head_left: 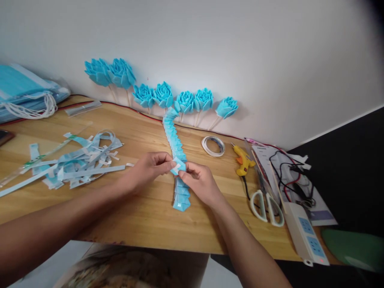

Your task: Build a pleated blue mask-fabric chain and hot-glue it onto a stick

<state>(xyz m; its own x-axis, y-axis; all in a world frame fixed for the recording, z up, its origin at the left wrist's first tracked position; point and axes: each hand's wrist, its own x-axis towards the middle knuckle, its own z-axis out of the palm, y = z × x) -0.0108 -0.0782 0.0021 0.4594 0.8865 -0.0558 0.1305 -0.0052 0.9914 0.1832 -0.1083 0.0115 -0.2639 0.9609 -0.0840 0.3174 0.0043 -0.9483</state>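
Note:
Between my two hands is a small folded blue petal [179,166] with a white patch on its face. My left hand [153,166] pinches its left edge. The thumb and fingers of my right hand [199,180] are closed on its right side. Beneath and behind it, a long curved row of overlapping blue folded petals [172,134] runs from the wall side toward the front edge; my hands cover part of the row. Several blue flowers [163,95] on thin sticks lean against the wall behind.
Left lie blue and white offcut strips [81,160] and a stack of blue masks [27,88]. Right of the row are a tape roll [213,146], a yellow glue gun [242,160], scissors [267,206], papers [321,216] with black cables and a white power strip [304,232].

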